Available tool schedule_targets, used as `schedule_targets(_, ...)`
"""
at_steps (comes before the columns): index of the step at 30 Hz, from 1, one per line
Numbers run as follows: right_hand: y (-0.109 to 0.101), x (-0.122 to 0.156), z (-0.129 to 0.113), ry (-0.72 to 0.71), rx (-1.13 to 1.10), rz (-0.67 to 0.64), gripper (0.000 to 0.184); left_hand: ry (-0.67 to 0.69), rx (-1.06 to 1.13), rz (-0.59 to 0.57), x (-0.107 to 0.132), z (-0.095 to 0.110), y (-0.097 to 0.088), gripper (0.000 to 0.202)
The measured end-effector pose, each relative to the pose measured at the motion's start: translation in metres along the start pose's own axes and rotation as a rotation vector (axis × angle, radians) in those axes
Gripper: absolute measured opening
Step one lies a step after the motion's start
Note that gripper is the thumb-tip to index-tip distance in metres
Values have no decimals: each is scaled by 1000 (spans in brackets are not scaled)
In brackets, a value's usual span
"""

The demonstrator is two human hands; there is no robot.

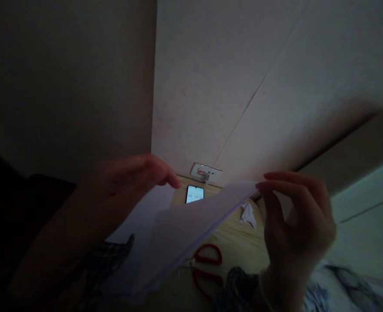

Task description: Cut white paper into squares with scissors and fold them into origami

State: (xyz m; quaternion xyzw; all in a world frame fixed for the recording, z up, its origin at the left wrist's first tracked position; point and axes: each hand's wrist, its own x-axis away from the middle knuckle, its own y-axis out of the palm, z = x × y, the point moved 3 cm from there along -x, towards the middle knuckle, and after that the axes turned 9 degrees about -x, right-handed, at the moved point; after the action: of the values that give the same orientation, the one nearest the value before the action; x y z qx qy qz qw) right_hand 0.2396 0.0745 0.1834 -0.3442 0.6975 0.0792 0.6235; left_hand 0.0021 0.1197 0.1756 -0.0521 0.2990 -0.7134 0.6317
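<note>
A white sheet of paper (191, 225) slants across the lower middle of the view, its right part raised. My right hand (297, 212) pinches the paper's upper right corner between thumb and fingers. My left hand (136, 173) is over the paper's left side, fingers stretched out and slightly bent downward. It is dim and blurred, and whether it touches the paper is unclear. Below the raised edge lie scissors with red handles (208, 261) on the wooden tabletop (240, 242). The paper hides much of their blades.
A phone (195, 194) with a lit timer screen stands near the wall, partly behind the paper. Above it is a wall socket (206, 173) with a plug in it. Crumpled white paper scraps (248, 214) lie on the right of the tabletop. Patterned fabric (341, 286) is at lower right.
</note>
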Motion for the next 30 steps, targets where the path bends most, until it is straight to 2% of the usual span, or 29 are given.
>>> schedule_targets(2,2,2,-7,-37,-80,65,19,42,23,-91,-1,10,10,26)
schedule_targets(5,5,4,-15,-98,-202,125,24,34,109,-176,-1,13,25,20)
schedule_targets(12,9,3,-25,-106,-321,305,24,30,368,-370,-1,0,56,52)
schedule_targets(14,10,3,-28,-133,-360,345,24,-32,448,-439,-1,-2,60,59)
schedule_targets(17,14,3,-29,-96,-387,343,26,-150,546,-501,-1,0,62,75)
schedule_targets(19,15,4,-28,-49,-395,312,25,-178,596,-467,-3,0,60,82)
schedule_targets(22,15,4,-24,68,-453,276,23,-166,640,-323,-10,-4,53,80)
schedule_targets(25,15,4,-16,280,-581,216,46,-125,654,-161,-16,-9,46,72)
schedule_targets(26,16,5,-13,345,-611,170,47,-121,651,-116,-17,-10,44,69)
schedule_targets(30,25,8,-7,538,-672,-146,19,-88,670,-28,-16,-8,38,54)
